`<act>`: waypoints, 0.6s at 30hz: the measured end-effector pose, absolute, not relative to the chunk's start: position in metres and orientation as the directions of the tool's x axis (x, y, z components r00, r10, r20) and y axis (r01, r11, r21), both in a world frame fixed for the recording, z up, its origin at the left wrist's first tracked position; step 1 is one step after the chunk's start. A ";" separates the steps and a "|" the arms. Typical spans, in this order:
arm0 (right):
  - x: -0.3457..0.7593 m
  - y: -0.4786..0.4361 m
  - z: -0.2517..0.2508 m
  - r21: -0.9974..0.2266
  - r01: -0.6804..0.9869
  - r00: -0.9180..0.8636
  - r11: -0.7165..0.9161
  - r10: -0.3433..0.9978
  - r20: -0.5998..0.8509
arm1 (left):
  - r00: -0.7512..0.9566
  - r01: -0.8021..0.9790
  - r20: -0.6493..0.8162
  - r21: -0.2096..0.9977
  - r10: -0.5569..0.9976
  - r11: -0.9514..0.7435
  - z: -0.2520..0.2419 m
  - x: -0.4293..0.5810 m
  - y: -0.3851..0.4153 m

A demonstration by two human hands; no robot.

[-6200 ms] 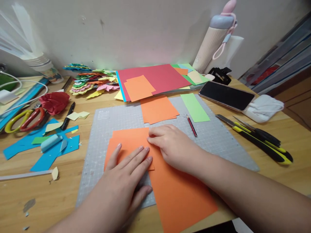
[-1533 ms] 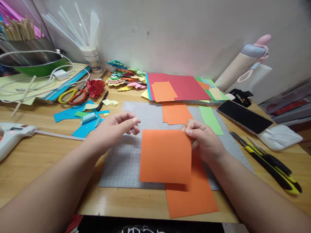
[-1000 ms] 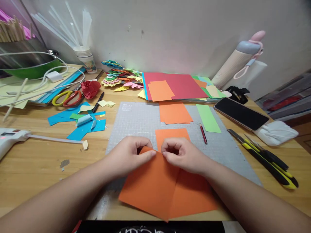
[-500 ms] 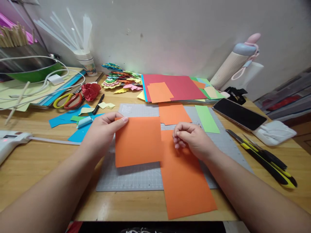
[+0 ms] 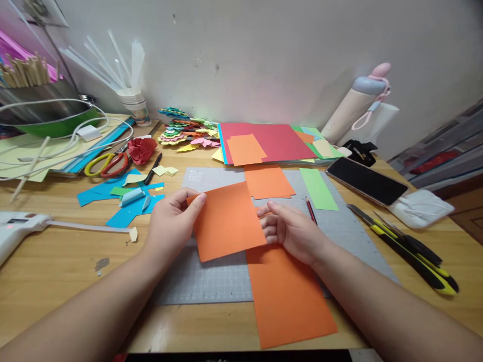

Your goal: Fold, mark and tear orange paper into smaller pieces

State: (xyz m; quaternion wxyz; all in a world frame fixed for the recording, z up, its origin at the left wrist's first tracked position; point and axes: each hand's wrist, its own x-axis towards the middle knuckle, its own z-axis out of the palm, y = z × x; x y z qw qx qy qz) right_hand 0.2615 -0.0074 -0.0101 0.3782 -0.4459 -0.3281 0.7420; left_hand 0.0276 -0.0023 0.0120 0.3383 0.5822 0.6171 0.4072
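My left hand (image 5: pixel 175 221) pinches a squarish piece of orange paper (image 5: pixel 228 223) at its upper left corner, thumb on top. The sheet is held tilted above a grey cutting mat (image 5: pixel 211 284). At the paper's right edge is my right hand (image 5: pixel 289 229), its thumb apart from its loosely bent fingers; the fingertips are close to the edge, and whether they touch it I cannot tell. Beneath that hand a longer orange sheet (image 5: pixel 292 306) lies partly on the mat and partly on the table. Smaller orange pieces (image 5: pixel 267 182) rest behind, near the mat's back edge.
A pencil (image 5: pixel 310 208) and a light green strip (image 5: pixel 319 189) lie on the mat. To the right are a box cutter (image 5: pixel 407 256) and a phone (image 5: pixel 366 181). Blue scraps (image 5: pixel 124 213), a marker (image 5: pixel 153 169) and scissors (image 5: pixel 107 163) lie left. Red paper (image 5: pixel 279 141) lies at the back.
The held orange paper has turned and tilted, its right side now nearer my right hand. My right hand's fingers have opened from a loose curl at the paper's edge. The view has shifted slightly.
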 end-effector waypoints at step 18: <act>0.256 -0.019 -0.001 -0.898 -0.310 -0.341 -0.313 0.918 -0.202 | 0.310 0.618 0.683 0.385 0.662 -0.686 0.008 0.026 -0.021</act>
